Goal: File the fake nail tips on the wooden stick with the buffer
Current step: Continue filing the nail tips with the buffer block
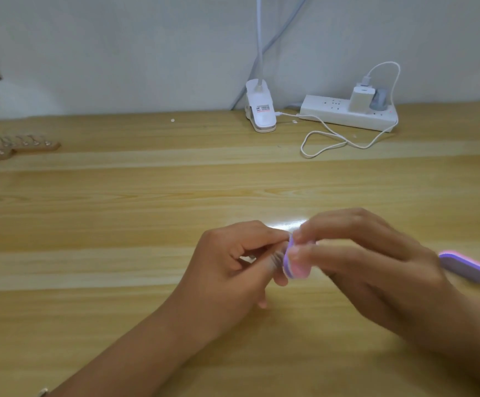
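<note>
We find a band of bare table (pixel 118 196) across the middle of the frame, open edge to edge; at upper left spare sticks (pixel 18 146) lie on it; at upper centre the clamp (pixel 260 110) and strip (pixel 333 113) stand near the wall (pixel 118 53), a cable (pixel 330 143) looping forward; at lower centre our left hand (pixel 233 267), pinching a stick (pixel 276 257), meets the right hand (pixel 376 253) gripping a buffer (pixel 296 269); a second buffer (pixel 463 267) lies just right.

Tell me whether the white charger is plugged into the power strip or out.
Plugged in. The white charger stands seated on the power strip's sockets, and a white cable runs from its top.
</note>
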Demonstrator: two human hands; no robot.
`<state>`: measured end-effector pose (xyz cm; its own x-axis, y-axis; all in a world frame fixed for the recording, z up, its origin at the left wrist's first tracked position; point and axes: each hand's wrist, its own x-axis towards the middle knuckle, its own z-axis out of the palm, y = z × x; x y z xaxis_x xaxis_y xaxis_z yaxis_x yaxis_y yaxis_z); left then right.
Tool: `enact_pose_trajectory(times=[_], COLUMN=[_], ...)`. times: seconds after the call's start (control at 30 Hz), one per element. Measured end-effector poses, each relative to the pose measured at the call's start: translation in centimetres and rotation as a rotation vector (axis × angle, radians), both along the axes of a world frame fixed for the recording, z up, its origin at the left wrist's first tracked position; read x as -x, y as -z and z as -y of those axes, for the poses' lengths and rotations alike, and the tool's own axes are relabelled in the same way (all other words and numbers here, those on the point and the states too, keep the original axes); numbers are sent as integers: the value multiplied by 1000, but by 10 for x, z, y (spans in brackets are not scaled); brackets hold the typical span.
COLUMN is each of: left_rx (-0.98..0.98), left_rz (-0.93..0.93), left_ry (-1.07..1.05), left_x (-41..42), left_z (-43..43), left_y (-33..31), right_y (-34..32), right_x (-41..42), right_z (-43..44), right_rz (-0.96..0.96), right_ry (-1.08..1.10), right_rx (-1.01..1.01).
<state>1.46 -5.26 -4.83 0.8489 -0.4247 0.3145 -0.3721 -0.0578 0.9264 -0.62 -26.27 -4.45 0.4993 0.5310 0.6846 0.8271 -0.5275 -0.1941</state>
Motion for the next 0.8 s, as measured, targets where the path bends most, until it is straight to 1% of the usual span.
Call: enact_pose_trajectory(times=[0.07,0.17,0.23,0.3,0.37,0.43,0.5,0.6,0.7,0.8], left_rx=[2,19,33,46,63,81,82,73,90,95], left_rz=[-20,-73,-100,-115,-148,-185,-190,-178,-210,-214], left_ry=[0,11,30,47,58,62,70,80,72,88], left_x=[0,0,1,0,0,-1,-1,-1,-2,-2], left_z=[1,1,1,0,-1,-1,-1,0,0,1], left_y=[0,-2,-3,-5,-5,-6,-7,-7,-7,-8], right_y=[-1,-2,2,3,0,-2,-1,1,-2,2], right_x=[-1,-6,-2,2,-2,-6,-2,2,-5,-1], right_z=[2,8,2,-2,4,8,2,-2,6,-1], right_rz=[15,1,14,55,50,29,36,83,56,73], right_ry=[5,80,41,-11,34,98,73,4,94,54], right_rx=[28,-17,-24,23,41,10,4,63,27,20])
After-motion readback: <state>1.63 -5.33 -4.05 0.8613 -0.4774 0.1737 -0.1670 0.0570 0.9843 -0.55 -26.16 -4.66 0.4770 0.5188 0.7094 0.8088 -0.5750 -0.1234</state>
